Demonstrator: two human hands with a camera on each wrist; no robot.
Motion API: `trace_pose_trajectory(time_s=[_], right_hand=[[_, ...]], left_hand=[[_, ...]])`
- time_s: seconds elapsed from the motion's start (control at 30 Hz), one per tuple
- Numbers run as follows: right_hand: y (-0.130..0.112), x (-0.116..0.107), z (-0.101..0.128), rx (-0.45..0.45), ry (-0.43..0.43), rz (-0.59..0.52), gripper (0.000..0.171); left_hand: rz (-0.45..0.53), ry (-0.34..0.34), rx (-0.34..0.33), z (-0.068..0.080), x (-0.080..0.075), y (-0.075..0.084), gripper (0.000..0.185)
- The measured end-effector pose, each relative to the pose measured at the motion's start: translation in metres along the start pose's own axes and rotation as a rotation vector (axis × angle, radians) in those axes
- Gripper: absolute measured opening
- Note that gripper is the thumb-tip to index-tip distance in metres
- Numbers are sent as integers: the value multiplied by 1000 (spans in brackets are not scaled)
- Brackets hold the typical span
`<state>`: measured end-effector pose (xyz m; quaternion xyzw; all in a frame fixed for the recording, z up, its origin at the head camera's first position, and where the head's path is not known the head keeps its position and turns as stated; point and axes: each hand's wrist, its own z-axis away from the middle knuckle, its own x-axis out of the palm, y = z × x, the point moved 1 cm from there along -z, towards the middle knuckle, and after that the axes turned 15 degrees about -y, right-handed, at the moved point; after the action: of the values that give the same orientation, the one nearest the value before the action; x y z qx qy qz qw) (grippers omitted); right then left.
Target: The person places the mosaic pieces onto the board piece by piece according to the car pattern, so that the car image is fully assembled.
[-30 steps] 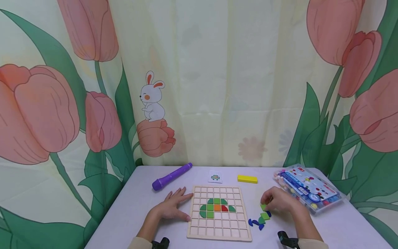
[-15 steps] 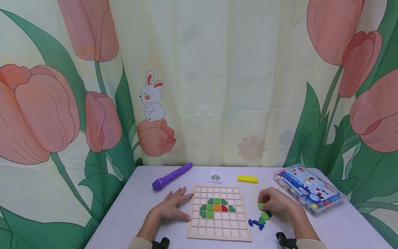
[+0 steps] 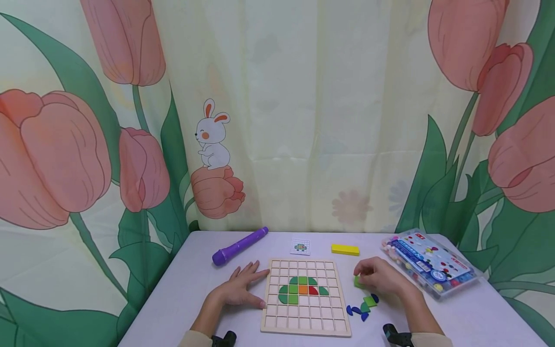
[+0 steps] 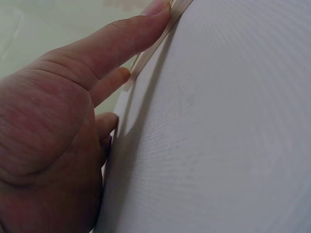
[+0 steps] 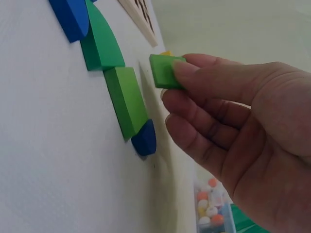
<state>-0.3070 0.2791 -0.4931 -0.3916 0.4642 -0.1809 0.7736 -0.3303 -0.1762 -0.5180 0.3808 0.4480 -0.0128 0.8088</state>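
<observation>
Between the right hand (image 3: 381, 278) and the wooden grid board (image 3: 305, 296) the table (image 3: 182, 289) lies bare; loose blue and green pieces (image 3: 363, 306) crowd just below that gap, and the left hand (image 3: 240, 288) lies flat against the board's left edge

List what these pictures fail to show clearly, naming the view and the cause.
- Pattern card, head view: picture too small to read.
- Clear box, head view: contents too small to identify.
- Wooden grid board, left wrist view: only an edge shows past the left hand.
- Right hand, right wrist view: thumb hidden behind the green square piece.
</observation>
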Motion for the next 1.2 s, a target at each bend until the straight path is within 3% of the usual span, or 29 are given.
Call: trace_pose_trajectory(time_s=[0.37,0.77,1.2], right_hand=[[-17,4,-4,-129,6,-50,25],[-40,17,-14,-186,22,-114,30],[-62,43,-27,-276,95,-69,28]], left_hand=[[-7,0,4,0,1,-2,100],[-2,0,-2,-2,-1,-2,100],[-10,-4,-2,-2,0,-3,99]])
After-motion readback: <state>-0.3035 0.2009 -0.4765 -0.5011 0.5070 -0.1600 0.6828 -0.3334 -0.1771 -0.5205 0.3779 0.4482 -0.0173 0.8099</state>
